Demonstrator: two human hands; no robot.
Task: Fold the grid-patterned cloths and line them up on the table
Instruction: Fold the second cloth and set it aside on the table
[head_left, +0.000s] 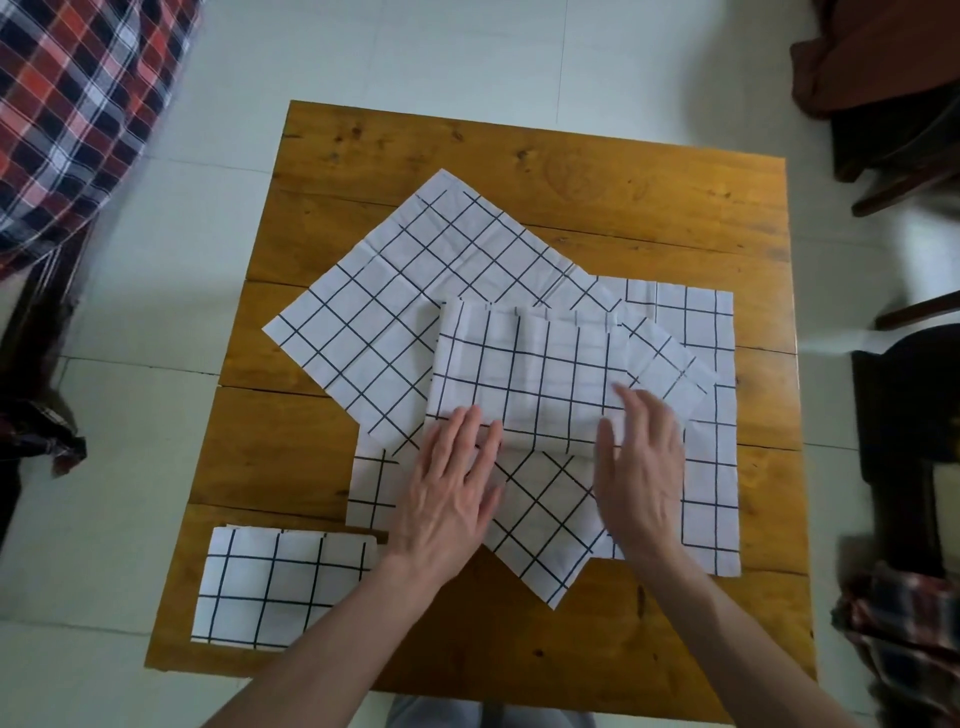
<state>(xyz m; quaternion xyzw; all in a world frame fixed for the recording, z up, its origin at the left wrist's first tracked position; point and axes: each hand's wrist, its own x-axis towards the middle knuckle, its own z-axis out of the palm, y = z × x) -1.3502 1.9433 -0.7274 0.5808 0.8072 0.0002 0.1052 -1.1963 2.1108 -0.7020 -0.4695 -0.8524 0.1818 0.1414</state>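
Where the head view looks down on the wooden table (519, 171), 2 flat hands press a half-folded grid cloth (530, 374) lying near the table's centre. Left hand (447, 499): fingers straight and together, tips on the fold's near-left edge. Right hand (641, 467): fingers extended, resting on its near-right edge. Beneath it lie 2 unfolded grid cloths, a diagonal cloth (374, 322) reaching toward the left edge and a square-set cloth (711, 467) toward the right edge. A finished folded cloth (280, 587) sits at the near-left corner. Plaid fabric (78, 104) lies on the floor beyond the far-left corner.
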